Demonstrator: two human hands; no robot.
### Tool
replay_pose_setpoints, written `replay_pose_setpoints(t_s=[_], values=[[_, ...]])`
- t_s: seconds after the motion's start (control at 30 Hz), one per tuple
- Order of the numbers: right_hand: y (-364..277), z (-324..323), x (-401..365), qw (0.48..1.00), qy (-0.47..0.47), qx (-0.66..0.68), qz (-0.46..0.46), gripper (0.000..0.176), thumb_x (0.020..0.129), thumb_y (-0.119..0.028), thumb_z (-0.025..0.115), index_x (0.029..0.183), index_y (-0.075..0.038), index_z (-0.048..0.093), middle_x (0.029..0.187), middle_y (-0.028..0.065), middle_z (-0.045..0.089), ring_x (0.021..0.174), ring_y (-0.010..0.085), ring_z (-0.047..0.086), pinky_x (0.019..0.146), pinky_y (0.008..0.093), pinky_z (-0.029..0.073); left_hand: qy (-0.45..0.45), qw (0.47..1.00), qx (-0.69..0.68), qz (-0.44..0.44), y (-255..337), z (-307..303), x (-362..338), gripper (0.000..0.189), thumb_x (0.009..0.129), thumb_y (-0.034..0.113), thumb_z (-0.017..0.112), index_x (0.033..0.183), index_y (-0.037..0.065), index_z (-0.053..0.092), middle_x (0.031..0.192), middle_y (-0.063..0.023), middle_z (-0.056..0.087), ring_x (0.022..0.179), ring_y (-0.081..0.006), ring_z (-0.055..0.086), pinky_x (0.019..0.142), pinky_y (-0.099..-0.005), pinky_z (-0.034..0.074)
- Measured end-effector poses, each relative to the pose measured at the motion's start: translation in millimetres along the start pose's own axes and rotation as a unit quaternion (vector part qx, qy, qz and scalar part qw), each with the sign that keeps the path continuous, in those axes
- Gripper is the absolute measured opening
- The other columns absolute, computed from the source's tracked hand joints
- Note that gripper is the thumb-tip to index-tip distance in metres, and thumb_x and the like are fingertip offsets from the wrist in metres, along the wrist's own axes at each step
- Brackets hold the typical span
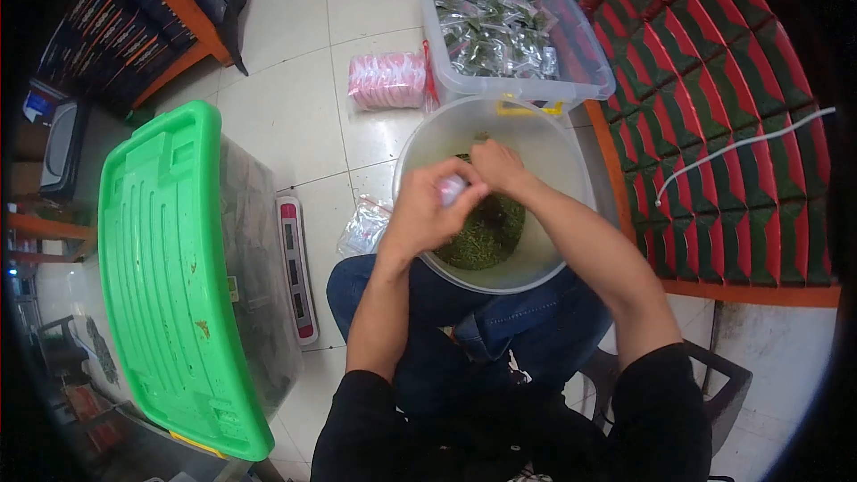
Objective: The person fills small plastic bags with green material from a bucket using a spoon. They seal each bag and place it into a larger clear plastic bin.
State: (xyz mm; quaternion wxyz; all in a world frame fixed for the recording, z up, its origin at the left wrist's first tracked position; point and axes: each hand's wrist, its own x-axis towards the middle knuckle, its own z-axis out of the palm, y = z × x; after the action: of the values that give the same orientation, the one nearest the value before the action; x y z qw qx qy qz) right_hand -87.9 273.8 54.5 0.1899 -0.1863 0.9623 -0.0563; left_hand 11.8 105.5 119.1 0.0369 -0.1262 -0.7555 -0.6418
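Note:
A round, whitish tub stands between the knees, with loose green leafy material at its bottom. My left hand is over the tub's near left side, its fingers curled round a small pale, pinkish plastic item. Reaching into the tub just right of it, my right hand has its fingers bent down above the leaves; a small greenish bit shows by the fingertips, too small to name.
A clear bin of small filled bags stands beyond the tub. Pink packs and a plastic bag lie on the floor. Left are a green-lidded box and a scale; right, shelved red-green packs and a white cable.

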Motion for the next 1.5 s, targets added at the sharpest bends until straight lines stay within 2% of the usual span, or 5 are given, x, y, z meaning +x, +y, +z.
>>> replay_pose_setpoints(t_s=[0.7,1.13,1.23,1.37,1.5], values=[[9.1,-47.3,-132.8,0.684,0.236,0.676,-0.138,0.039,0.090,0.001,0.072,0.127,-0.003,0.061,0.094,0.0009,0.065,0.089,0.0075,0.060,0.080,0.0233,0.047,0.076,0.965,-0.229,-0.099,4.7,37.6,-2.5,0.014,0.092,0.014,0.076,0.091,0.001,0.073,0.067,-0.0007,0.064,0.049,-0.0046,0.052,0.043,-0.0209,0.038],[23.8,-71.3,-119.7,0.820,0.229,0.518,-0.088,0.040,0.088,-0.001,0.073,0.126,0.002,0.059,0.107,0.0093,0.070,0.085,0.0106,0.066,0.078,0.0231,0.051,-0.038,0.973,-0.214,-0.074,4.7,31.5,-12.1,0.043,0.089,0.007,0.076,0.127,0.003,0.056,0.084,-0.0051,0.068,0.064,-0.0089,0.061,0.053,-0.0209,0.049],[0.4,-98.3,-121.0,0.648,0.480,0.585,-0.088,0.032,0.088,-0.006,0.075,0.117,0.000,0.065,0.111,0.0108,0.069,0.091,0.0141,0.067,0.079,0.0268,0.053,-0.122,0.957,-0.251,-0.080,6.5,28.0,-12.7,0.073,0.088,0.003,0.076,0.147,0.005,0.034,0.095,-0.0086,0.068,0.079,-0.0137,0.067,0.065,-0.0243,0.055],[-10.9,-84.9,-143.8,0.889,0.241,0.354,-0.163,0.020,0.086,-0.008,0.075,0.105,-0.002,0.072,0.113,0.0107,0.069,0.105,0.0240,0.065,0.088,0.0365,0.052,-0.186,0.939,-0.269,-0.111,7.0,21.7,-14.2,0.078,0.088,-0.004,0.071,0.149,0.004,0.023,0.112,-0.0143,0.065,0.097,-0.0203,0.072,0.081,-0.0329,0.058],[-6.5,-45.3,-135.7,0.840,0.248,0.438,-0.204,0.018,0.089,-0.010,0.072,0.105,-0.002,0.071,0.111,0.0108,0.070,0.100,0.0246,0.065,0.090,0.0358,0.049,-0.181,0.938,-0.277,-0.102,2.9,23.4,-18.6,0.074,0.089,-0.005,0.068,0.147,0.003,0.024,0.111,-0.0154,0.065,0.090,-0.0176,0.072,0.079,-0.0332,0.058]])
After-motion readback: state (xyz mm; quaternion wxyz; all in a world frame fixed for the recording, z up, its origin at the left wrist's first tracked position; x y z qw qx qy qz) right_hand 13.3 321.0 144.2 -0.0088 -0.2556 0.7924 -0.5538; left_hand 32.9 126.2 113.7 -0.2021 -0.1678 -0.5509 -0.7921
